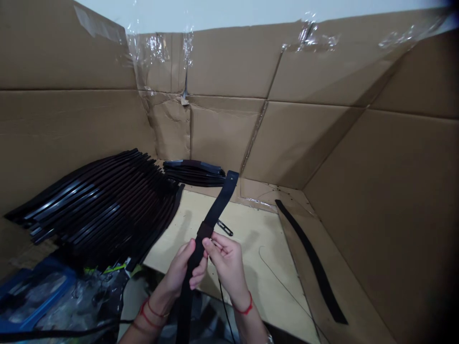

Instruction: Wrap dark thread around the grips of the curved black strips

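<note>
Above the pale worktop (265, 229), the black strap (219, 205) is running lengthwise away from the person, its far end leaning rightward. The left hand (176, 270) is curling round it from the left, fingers showing on its right side; the right hand (228, 262) is pinching its right edge, sitting nearer the dark band (204, 230) crossing the strap just beyond both thumbs.

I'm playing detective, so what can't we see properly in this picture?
All in the head view:
Strap: near end, cut off by the bottom edge.
Right hand: some fingertips, hidden by the strap.
Blue container: left side, cut off by the left edge.
Pale mark on strap: too small.
</note>
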A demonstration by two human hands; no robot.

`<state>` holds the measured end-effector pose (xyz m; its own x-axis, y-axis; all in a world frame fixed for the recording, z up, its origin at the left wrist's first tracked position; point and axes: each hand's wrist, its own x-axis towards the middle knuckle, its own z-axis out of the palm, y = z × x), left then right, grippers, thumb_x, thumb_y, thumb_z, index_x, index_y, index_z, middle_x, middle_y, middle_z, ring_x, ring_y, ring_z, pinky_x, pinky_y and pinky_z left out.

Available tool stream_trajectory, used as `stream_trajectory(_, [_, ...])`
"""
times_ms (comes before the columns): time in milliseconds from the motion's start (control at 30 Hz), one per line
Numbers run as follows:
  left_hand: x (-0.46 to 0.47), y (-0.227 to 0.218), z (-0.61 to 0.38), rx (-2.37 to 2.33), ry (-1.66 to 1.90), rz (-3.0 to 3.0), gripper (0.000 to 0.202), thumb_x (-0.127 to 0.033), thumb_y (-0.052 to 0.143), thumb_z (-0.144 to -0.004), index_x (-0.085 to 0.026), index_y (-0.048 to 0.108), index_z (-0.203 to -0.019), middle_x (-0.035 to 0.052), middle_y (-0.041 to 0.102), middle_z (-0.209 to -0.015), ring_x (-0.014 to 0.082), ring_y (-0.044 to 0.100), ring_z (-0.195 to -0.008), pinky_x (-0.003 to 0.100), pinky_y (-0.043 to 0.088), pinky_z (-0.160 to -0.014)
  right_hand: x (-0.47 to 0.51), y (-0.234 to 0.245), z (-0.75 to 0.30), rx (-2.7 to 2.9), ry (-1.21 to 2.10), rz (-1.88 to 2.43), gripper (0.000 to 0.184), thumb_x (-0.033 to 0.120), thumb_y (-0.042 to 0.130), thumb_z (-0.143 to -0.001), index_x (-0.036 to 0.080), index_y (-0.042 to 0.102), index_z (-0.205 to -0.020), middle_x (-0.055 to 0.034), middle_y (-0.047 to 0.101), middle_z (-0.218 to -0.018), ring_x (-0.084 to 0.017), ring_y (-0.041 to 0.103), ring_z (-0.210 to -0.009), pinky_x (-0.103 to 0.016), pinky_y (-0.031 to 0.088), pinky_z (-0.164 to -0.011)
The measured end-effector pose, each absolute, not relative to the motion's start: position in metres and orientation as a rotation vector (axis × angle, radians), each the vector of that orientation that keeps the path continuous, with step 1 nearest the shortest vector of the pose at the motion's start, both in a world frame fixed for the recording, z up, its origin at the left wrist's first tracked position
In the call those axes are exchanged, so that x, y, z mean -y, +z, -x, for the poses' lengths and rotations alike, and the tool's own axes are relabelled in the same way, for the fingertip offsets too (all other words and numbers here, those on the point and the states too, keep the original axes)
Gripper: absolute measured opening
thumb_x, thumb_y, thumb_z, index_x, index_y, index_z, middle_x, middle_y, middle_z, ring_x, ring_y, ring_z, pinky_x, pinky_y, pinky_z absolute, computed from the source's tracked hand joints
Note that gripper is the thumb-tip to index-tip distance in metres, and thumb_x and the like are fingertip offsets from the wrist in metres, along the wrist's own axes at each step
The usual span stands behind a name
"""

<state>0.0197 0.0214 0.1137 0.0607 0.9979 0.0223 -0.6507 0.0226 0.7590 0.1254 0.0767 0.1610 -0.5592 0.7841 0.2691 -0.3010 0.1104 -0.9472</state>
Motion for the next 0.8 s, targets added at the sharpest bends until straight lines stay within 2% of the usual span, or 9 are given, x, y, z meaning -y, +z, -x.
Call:
stream_trajectory(67, [-0.022, 0.114, -0.021, -0.625, 1.438, -0.664, 0.052, -0.068, 0.052, -0.082, -0.016, 0.045, -0.079, -0.0092, 0.033, -0.046, 0.0031, 0.020, -0.031, 0.014, 0.019, -0.029, -0.074, 0.163, -0.127, 1.539, 1.560, 0.528, 0.039, 0.047, 0.069, -0.086, 0.009, 0.066, -0.078, -0.0034, 0.053, -0.061, -0.009, 0.046, -0.053, -0.017, 0.034, -0.047])
stream_trajectory(133, [-0.020, 0.116, -0.022, -0.618, 1.445, -0.645, 0.051, -0.065, 0.054, -0.083, -0.015, 0.046, -0.080, -0.0089, 0.033, -0.048, 0.0022, 0.019, -0.033, 0.013, 0.020, -0.031, -0.075, 0.162, -0.130, 1.546, 1.608, 0.534, 0.039, 0.047, 0.069, -0.086, 0.009, 0.067, -0.078, -0.0030, 0.052, -0.060, -0.008, 0.041, -0.049, -0.016, 0.028, -0.043])
stream_trajectory(300, [-0.024, 0.107, -0.019, -0.470, 1.319, -0.741, 0.052, -0.068, 0.043, -0.087, -0.016, 0.047, -0.082, -0.0104, 0.031, -0.041, 0.0040, 0.016, -0.027, 0.015, 0.020, -0.028, -0.091, 0.152, -0.138, 1.534, 1.901, 0.436, 0.048, 0.053, 0.074, -0.080, 0.006, 0.069, -0.092, -0.0052, 0.056, -0.060, -0.005, 0.031, -0.045, -0.016, 0.016, -0.041])
stream_trajectory(400, [-0.035, 0.095, -0.010, -0.478, 1.181, -0.783, 0.057, -0.072, 0.038, -0.085, -0.017, 0.047, -0.077, -0.0106, 0.027, -0.034, 0.0066, 0.017, -0.021, 0.018, 0.018, -0.025, -0.101, 0.149, -0.138, 1.562, 2.032, 0.344, 0.053, 0.052, 0.078, -0.075, 0.005, 0.069, -0.100, -0.0075, 0.060, -0.060, -0.005, 0.033, -0.043, -0.016, 0.017, -0.042])
stream_trajectory(467, [-0.041, 0.092, -0.005, -0.532, 1.138, -0.793, 0.060, -0.074, 0.036, -0.085, -0.016, 0.048, -0.075, -0.0095, 0.029, -0.033, 0.0076, 0.021, -0.021, 0.019, 0.018, -0.026, -0.104, 0.148, -0.136, 1.552, 1.979, 0.356, 0.048, 0.049, 0.079, -0.076, 0.005, 0.070, -0.095, -0.0066, 0.059, -0.058, -0.006, 0.034, -0.043, -0.016, 0.019, -0.041])
stream_trajectory(567, [-0.042, 0.095, -0.006, -0.713, 1.273, -0.784, 0.050, -0.064, 0.045, -0.088, -0.014, 0.049, -0.087, -0.0048, 0.048, -0.049, 0.0067, 0.040, -0.035, 0.017, 0.028, -0.036, -0.103, 0.144, -0.128, 1.460, 1.765, 0.517, 0.042, 0.048, 0.076, -0.079, 0.007, 0.070, -0.088, -0.0026, 0.053, -0.055, -0.008, 0.039, -0.043, -0.017, 0.028, -0.041])
stream_trajectory(633, [-0.039, 0.100, -0.012, -0.894, 1.421, -0.788, 0.044, -0.057, 0.057, -0.085, -0.016, 0.048, -0.098, -0.0047, 0.052, -0.061, 0.0055, 0.045, -0.047, 0.016, 0.030, -0.044, -0.101, 0.142, -0.123, 1.398, 1.614, 0.614, 0.041, 0.048, 0.077, -0.077, 0.008, 0.070, -0.084, -0.0032, 0.055, -0.059, -0.010, 0.045, -0.049, -0.019, 0.035, -0.045])
stream_trajectory(700, [-0.037, 0.105, -0.019, -1.062, 1.467, -0.802, 0.049, -0.058, 0.062, -0.080, -0.017, 0.047, -0.101, -0.0071, 0.046, -0.061, 0.0048, 0.038, -0.048, 0.016, 0.025, -0.044, -0.099, 0.143, -0.119, 1.371, 1.558, 0.643, 0.042, 0.049, 0.079, -0.073, 0.009, 0.069, -0.079, -0.0054, 0.058, -0.066, -0.012, 0.049, -0.056, -0.020, 0.039, -0.049])
stream_trajectory(800, [-0.033, 0.112, -0.024, -1.154, 1.379, -0.811, 0.058, -0.071, 0.058, -0.075, -0.016, 0.046, -0.088, -0.0097, 0.031, -0.054, 0.0043, 0.023, -0.043, 0.018, 0.015, -0.040, -0.098, 0.149, -0.121, 1.409, 1.662, 0.627, 0.041, 0.048, 0.079, -0.073, 0.009, 0.070, -0.080, -0.0035, 0.055, -0.062, -0.011, 0.045, -0.053, -0.019, 0.035, -0.046])
